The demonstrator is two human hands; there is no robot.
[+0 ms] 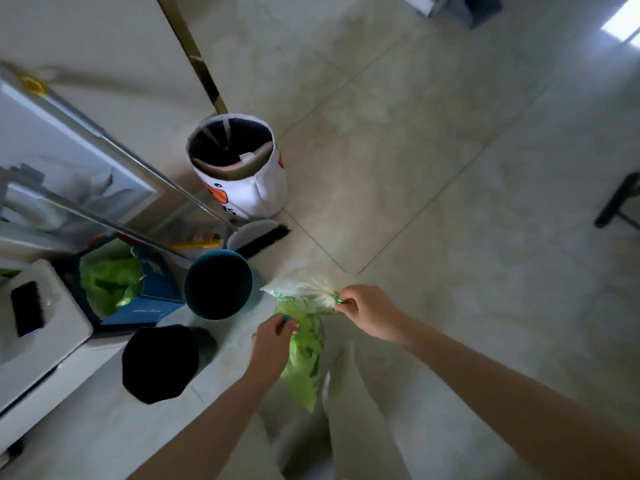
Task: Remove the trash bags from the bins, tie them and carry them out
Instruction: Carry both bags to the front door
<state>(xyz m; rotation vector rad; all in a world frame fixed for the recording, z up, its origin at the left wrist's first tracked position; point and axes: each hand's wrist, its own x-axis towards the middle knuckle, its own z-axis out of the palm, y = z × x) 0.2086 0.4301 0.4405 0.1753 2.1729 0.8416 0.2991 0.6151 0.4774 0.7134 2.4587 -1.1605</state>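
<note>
- Above the tiled floor (433,161), low in the centre of the view, both bare hands hold a light green trash bag (304,355) off the ground.
- The left hand (273,344) is clenched around the bag's gathered neck, knuckles up, with a bit of darker green tie strip showing at the fingers.
- The right hand (369,311) pinches another end of the green tie strip between thumb and fingertips, at the far side of the bag's mouth.
- Between the two hands the top of the bag is bunched and looks pale and translucent; the body hangs down below the left hand, in front of the person's light trousers (349,410).
- Just left of the hands stands a round teal bin (218,284); its inside looks dark and no liner can be made out.
- Nearer the lower left, a black bin (159,363) stands beside the teal one, its inside dark as well.
- Further left, a blue box (156,289) holds a second green bag (110,282), spread open inside it.
- Beyond the teal bin, a white fabric basket (242,171) with orange and black marks stands by the wall.
- A broom head (266,239) and dustpan (247,233) lie between the basket and the teal bin.
- At the left edge, a dark phone (27,308) lies on a white appliance (52,327).
</note>
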